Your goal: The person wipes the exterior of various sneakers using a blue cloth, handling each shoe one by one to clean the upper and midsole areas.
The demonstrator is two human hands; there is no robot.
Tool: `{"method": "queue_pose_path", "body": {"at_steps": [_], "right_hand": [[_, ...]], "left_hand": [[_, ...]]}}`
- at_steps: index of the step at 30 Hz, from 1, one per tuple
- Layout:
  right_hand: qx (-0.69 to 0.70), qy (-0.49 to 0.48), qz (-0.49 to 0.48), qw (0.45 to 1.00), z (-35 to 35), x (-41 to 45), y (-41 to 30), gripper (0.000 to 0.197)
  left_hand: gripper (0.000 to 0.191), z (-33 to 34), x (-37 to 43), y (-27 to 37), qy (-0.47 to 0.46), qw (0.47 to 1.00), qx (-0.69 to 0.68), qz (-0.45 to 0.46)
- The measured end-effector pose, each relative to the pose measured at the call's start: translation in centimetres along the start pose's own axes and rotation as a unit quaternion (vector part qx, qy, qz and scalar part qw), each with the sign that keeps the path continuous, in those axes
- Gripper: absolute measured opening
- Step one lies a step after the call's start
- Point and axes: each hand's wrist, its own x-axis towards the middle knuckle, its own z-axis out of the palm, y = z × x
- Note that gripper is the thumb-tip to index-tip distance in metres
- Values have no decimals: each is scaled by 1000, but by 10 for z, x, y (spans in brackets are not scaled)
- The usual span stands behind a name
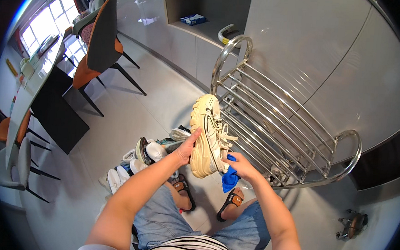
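A cream chunky-soled sneaker (204, 139) with loose laces is held up in front of me, its toe pointing away. My left hand (187, 147) grips it by the sole side, thumb along the outsole. At the heel end, my right hand (240, 166) holds a bright blue cloth (230, 178) against the shoe's opening. Part of the cloth hangs below my fingers. Beyond the sneaker stands a shiny metal-tube shoe rack (273, 110) with curved end handles. Its top tier bears no shoes.
Several shoes (150, 153) lie piled on the tiled floor left of my feet. A wheeled stool (352, 225) stands far right. An orange-and-grey chair (99, 50) and a table (34, 80) are at left. Glossy cabinets (305, 38) rise behind the rack; a blue box (193, 19) sits in their niche.
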Motion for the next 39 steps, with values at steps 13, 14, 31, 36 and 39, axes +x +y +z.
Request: {"method": "queue_pose_path", "body": {"at_steps": [13, 14, 31, 36, 39], "right_hand": [[76, 230, -206, 948, -7, 29, -65, 49], [35, 208, -189, 959, 7, 28, -58, 43], [-21, 331, -111, 937, -22, 12, -20, 52], [-123, 356, -270, 886, 6, -10, -77, 53], [-229, 113, -404, 878, 46, -15, -92, 47]], "left_hand": [[55, -77, -23, -82, -11, 994, 79, -80], [55, -72, -24, -97, -18, 989, 116, -85], [56, -23, -23, -107, -54, 977, 186, -88], [58, 16, -43, -90, 45, 971, 177, -154], [58, -28, -33, -122, 78, 948, 308, -3]]}}
